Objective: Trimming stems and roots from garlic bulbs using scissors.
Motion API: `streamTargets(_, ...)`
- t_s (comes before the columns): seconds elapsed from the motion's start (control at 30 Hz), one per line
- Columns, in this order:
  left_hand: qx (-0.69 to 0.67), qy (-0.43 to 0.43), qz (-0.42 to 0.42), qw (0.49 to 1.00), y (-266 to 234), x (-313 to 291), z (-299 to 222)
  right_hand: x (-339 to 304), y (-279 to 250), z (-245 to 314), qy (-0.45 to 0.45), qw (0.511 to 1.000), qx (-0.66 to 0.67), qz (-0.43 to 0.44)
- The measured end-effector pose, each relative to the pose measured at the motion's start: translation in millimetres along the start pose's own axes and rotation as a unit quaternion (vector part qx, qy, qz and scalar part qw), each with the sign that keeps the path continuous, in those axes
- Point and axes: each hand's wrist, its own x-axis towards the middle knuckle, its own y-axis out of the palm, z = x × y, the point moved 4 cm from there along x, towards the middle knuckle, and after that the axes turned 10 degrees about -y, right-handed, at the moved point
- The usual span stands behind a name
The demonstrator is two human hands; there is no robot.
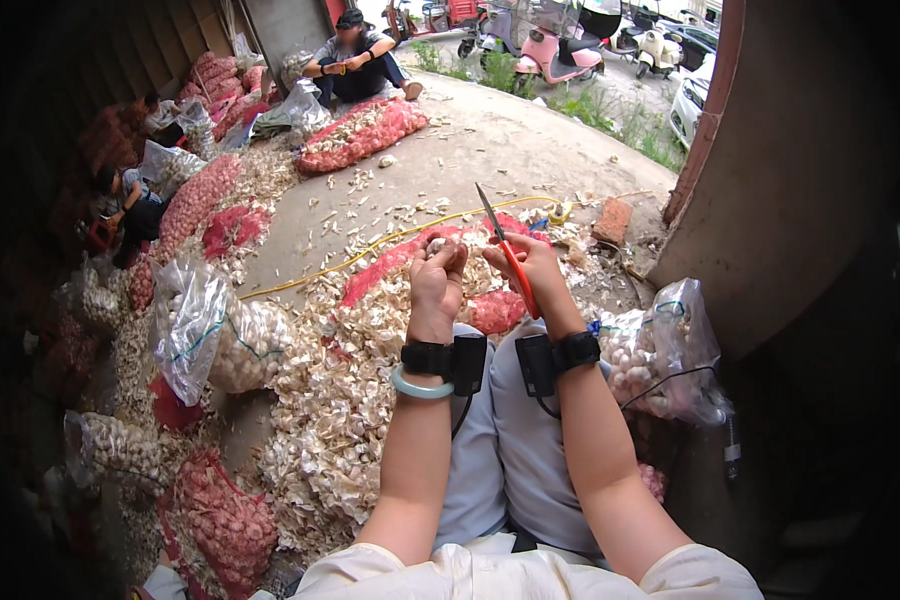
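Starting at the left side of the floor (pixel 490 125): tight, taken up by a clear bag of garlic (pixel 185 325) and a peel heap (pixel 340 415) that is spread up to the left forearm (pixel 410 450). Beyond a yellow hose (pixel 410 231), bare concrete is left toward the far edge. Left hand (pixel 438 288): grip closed to a pinch, what looks like a garlic bulb (pixel 436 245) held at the fingertips.

Key relation: bulb is held left of the scissors (pixel 514 264), small gap between. Scissors' long axis is slanted up-left, tip aimed past the bulb toward the far edge, not at it. Blades look together; exact opening can't be told. Right hand (pixel 540 268): fingers wrapped on the red handles, its fingertips just across from the bulb. Right side of the floor is bounded by a brick (pixel 611 221), a second bag (pixel 685 340) and the wall (pixel 800 190).
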Motion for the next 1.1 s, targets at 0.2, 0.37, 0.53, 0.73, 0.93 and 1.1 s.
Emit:
streamTargets(0.2,0.061,0.030,-0.008,0.998,3.7,-5.1,-5.4,0.3,2.8,4.4,-0.002,1.000,0.005,0.007)
streamTargets(0.37,0.086,0.008,-0.037,0.996,6.1,-8.5,-7.0,-0.3,2.9,7.7,0.015,1.000,0.017,0.016)
streamTargets(0.53,0.066,0.035,0.002,0.997,8.6,-7.3,-11.4,1.7,4.1,4.8,-0.016,1.000,0.020,0.003)
streamTargets(0.73,-0.053,-0.008,0.049,0.997,26.3,-20.2,-8.8,-0.8,2.5,4.5,0.013,0.999,0.038,0.006)
streamTargets(0.93,-0.006,0.053,0.047,0.997,18.5,-12.5,-12.9,-1.5,4.3,5.8,0.024,0.999,0.034,0.018)
streamTargets(1.1,0.024,0.044,0.046,0.998,16.0,-12.3,-11.5,-0.3,3.0,1.6,0.009,1.000,0.019,0.014)
